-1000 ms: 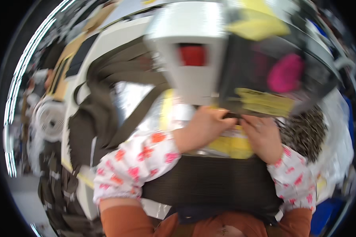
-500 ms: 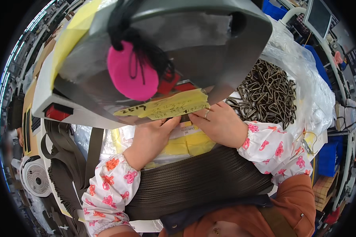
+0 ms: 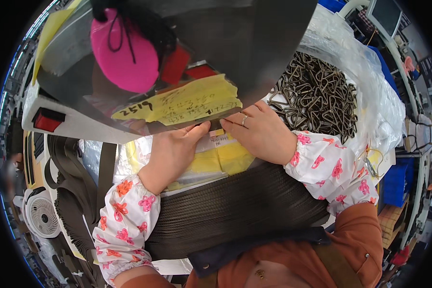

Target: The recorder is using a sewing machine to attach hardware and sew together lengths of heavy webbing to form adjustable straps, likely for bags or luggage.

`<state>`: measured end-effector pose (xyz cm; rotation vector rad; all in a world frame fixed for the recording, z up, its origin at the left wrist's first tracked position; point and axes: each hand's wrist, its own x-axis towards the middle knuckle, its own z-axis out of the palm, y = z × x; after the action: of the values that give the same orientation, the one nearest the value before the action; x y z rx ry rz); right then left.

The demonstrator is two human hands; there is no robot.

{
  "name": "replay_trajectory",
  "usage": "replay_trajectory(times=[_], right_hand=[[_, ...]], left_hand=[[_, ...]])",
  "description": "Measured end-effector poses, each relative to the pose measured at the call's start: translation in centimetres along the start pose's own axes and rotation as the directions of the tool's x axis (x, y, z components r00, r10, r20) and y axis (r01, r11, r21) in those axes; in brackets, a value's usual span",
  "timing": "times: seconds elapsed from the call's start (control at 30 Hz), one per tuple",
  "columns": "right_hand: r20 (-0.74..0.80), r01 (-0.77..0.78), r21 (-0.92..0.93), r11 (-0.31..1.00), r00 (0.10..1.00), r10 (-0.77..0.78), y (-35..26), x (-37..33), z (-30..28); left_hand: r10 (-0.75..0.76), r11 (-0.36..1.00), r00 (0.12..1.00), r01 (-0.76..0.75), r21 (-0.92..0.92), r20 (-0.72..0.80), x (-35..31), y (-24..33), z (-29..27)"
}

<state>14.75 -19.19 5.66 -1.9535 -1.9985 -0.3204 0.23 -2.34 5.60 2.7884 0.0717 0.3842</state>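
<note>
Both my hands are together at the lower edge of a large grey machine housing (image 3: 254, 43), which hides some fingertips. My left hand (image 3: 170, 151) has thumb and fingers pressed together. Beside it my right hand (image 3: 261, 132), with a ring on one finger, is closed too. Between the thumbs shows a short dark strip (image 3: 216, 124) that looks like webbing; most of it is hidden. Below my hands lie yellow papers under clear plastic (image 3: 211, 163). Closest to my body sits a wide stack of dark webbing straps (image 3: 235, 211).
A heap of metal triangle rings (image 3: 321, 96) lies on clear plastic sheeting (image 3: 381, 110) at the right. More dark straps (image 3: 77, 201) hang at the left, near a white fan (image 3: 42, 217). A pink tag (image 3: 125, 53) and a yellow handwritten label (image 3: 177, 103) are on the machine.
The view has shifted a little, so the machine and my hands appear further left and higher. My hands stay close together at the machine's lower edge.
</note>
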Motion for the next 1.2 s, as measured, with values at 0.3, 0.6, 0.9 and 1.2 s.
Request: replay_trajectory(times=[0.3, 0.6, 0.9, 1.2], right_hand=[[0.066, 0.007, -0.088, 0.996, 0.998, -0.001, 0.5, 0.2, -0.3], [0.172, -0.052, -0.040, 0.998, 0.983, 0.058, 2.1, 1.3, 0.2], [0.169, -0.054, -0.069, 0.996, 0.983, 0.065, 2.2, 1.6, 0.3], [0.187, -0.082, -0.010, 0.997, 0.979, 0.083, 2.1, 1.5, 0.2]], left_hand=[[-0.003, 0.999, 1.000, 0.003, -0.037, 0.005, 0.2, -0.3, 0.2], [-0.014, 0.998, 1.000, 0.014, -0.059, 0.008, 0.1, -3.1, 1.7], [-0.118, 0.991, 0.990, 0.113, 0.068, 0.079, 0.0, -4.8, 2.6], [-0.217, 0.963, 0.948, 0.169, 0.210, 0.233, -0.1, -4.5, 2.3]])
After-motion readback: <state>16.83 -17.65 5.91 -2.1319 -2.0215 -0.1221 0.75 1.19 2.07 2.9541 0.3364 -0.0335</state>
